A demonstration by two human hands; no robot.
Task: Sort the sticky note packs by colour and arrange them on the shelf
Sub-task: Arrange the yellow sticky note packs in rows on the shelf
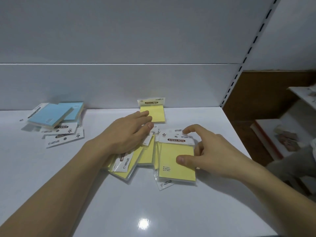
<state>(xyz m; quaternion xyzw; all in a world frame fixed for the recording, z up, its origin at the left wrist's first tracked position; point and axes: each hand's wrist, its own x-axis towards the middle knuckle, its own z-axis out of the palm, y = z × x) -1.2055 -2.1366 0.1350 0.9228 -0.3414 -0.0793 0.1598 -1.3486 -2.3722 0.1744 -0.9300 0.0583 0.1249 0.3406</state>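
A loose heap of yellow sticky note packs in clear plastic sleeves lies near the middle of the glossy white shelf board, the packs overlapping at different angles. The top yellow pack with a white "STICKY NOTE" header card lies at the right of the heap, face up and roughly square to the viewer. The right hand has its grip partly closed on this pack: the thumb presses on the yellow face, the index finger curls over the header card, and the other fingers sit against the pack's right edge. The left hand lies flat and open, palm down, on the left part of the heap, fingers stretched together toward the back, gripping nothing.

Behind the heap, a single yellow sticky note pack leans upright against the pale grey back panel, just beyond the left fingertips. Well apart, at the far left of the board, a small pile of blue sticky note packs lies in disorder, some turned so their white header cards point toward the viewer. A slotted white upright rises along the shelf's right side.
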